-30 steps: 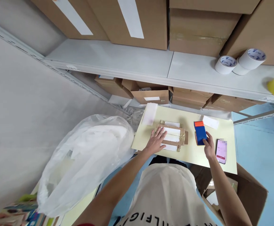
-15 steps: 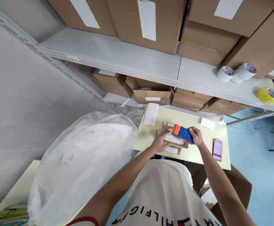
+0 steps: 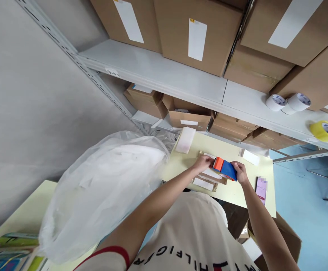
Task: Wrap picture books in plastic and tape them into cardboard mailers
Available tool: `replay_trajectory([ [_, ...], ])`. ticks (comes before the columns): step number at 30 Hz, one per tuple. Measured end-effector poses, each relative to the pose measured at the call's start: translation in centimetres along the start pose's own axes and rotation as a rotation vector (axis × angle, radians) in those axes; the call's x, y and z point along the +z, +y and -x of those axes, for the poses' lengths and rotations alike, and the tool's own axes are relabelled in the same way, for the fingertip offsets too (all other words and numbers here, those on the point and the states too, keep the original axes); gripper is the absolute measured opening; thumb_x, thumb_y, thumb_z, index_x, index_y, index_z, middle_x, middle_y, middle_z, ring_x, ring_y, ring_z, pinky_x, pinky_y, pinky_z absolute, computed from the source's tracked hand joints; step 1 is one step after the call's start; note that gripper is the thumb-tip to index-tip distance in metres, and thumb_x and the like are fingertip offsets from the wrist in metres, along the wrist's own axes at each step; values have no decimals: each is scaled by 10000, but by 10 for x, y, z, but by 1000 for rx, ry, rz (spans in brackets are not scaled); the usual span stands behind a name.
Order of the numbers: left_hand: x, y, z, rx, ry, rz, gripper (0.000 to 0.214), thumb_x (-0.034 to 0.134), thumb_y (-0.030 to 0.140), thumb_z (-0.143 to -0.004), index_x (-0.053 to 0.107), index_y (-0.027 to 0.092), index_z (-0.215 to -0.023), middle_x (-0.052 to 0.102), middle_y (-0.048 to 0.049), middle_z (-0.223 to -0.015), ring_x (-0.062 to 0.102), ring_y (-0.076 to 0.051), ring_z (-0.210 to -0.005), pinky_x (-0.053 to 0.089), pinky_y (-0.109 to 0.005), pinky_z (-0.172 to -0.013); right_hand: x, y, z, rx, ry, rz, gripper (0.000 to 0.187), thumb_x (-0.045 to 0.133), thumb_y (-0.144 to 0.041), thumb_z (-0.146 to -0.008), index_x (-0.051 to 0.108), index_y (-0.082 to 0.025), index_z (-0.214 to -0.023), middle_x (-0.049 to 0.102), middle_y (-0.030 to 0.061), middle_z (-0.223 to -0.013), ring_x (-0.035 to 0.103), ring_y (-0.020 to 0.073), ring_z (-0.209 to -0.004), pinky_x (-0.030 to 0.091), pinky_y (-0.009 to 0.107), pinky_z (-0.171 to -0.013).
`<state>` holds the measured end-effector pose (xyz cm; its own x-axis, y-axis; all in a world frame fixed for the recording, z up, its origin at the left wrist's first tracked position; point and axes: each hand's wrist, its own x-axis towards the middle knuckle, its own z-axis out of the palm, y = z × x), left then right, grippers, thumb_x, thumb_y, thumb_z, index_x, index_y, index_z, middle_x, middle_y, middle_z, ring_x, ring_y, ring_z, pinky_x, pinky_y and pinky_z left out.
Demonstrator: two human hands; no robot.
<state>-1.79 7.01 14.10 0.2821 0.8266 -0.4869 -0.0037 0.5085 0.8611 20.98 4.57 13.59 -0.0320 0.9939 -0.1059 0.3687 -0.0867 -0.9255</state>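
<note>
My right hand (image 3: 240,172) grips the blue handle end of a tape dispenser (image 3: 225,169) with an orange front, held tilted over the table. My left hand (image 3: 203,163) is closed in a pinch at the dispenser's toothed orange end; what its fingertips hold is too small to make out. Beneath both hands lie small brown cardboard boxes with white labels (image 3: 203,183), partly covered by the hands and the dispenser.
On the pale yellow table (image 3: 245,195) are a white padded packet (image 3: 186,140), a white box (image 3: 251,157) and a phone (image 3: 261,191). A large clear plastic bag (image 3: 102,192) bulges at the left. Tape rolls (image 3: 324,131) and cartons (image 3: 192,34) fill the shelf above.
My left hand has gone from spread fingers over the small boxes to a pinch at the dispenser's front. The whole view has shifted a little; my right hand keeps its hold.
</note>
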Motion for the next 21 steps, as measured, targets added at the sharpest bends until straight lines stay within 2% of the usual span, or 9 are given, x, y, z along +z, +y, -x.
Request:
replay_trajectory([
  [3, -3, 3, -2, 55, 51, -84, 185, 651, 279, -801, 696, 149, -677, 695, -15, -665, 642, -137, -629, 524, -270, -682, -1, -14, 0, -3, -12, 48, 550, 602, -732, -718, 697, -192, -754, 697, 56, -693, 620, 208, -621, 509, 327, -581],
  [6, -18, -1, -1, 97, 63, -127, 231, 652, 365, -808, 720, 157, -733, 709, -17, -673, 650, -146, -620, 539, -275, -663, -9, -27, 1, -17, -65, 131, 499, 669, -675, -690, 714, -191, -805, 720, 56, -725, 644, 218, -645, 527, 330, -598],
  [9, -50, -16, 3, 126, 149, -185, 283, 631, 413, -812, 724, 151, -760, 719, -33, -683, 652, -145, -619, 538, -273, -676, -26, -31, 5, 3, -60, 202, 473, 668, -652, -699, 727, -191, -786, 733, 63, -724, 654, 226, -643, 533, 336, -595],
  [12, -86, -37, 3, 43, 251, -239, 330, 632, 465, -798, 722, 149, -767, 727, -45, -696, 645, -141, -620, 531, -260, -657, -42, -23, 10, 51, -46, 264, 476, 660, -657, -695, 730, -189, -747, 736, 67, -693, 650, 223, -600, 528, 333, -561],
  [14, -100, -50, 0, 5, 283, -275, 355, 623, 488, -798, 715, 148, -756, 726, -50, -693, 636, -139, -610, 521, -250, -621, -46, -15, 11, 62, -56, 313, 470, 660, -653, -692, 732, -191, -744, 737, 65, -684, 651, 221, -586, 525, 332, -554],
  [17, -102, -66, -10, -14, 305, -339, 345, 607, 475, -804, 698, 157, -703, 731, -59, -713, 645, -155, -626, 511, -258, -604, -41, -6, 11, 62, -46, 378, 444, 656, -634, -701, 734, -200, -756, 748, 63, -711, 671, 231, -621, 538, 342, -598],
  [21, -85, -79, -22, -1, 327, -451, 258, 574, 353, -822, 700, 179, -678, 752, -62, -794, 697, -189, -793, 517, -273, -744, -32, -2, 9, 83, -41, 409, 433, 634, -622, -721, 729, -202, -764, 750, 62, -731, 684, 238, -659, 541, 344, -631],
])
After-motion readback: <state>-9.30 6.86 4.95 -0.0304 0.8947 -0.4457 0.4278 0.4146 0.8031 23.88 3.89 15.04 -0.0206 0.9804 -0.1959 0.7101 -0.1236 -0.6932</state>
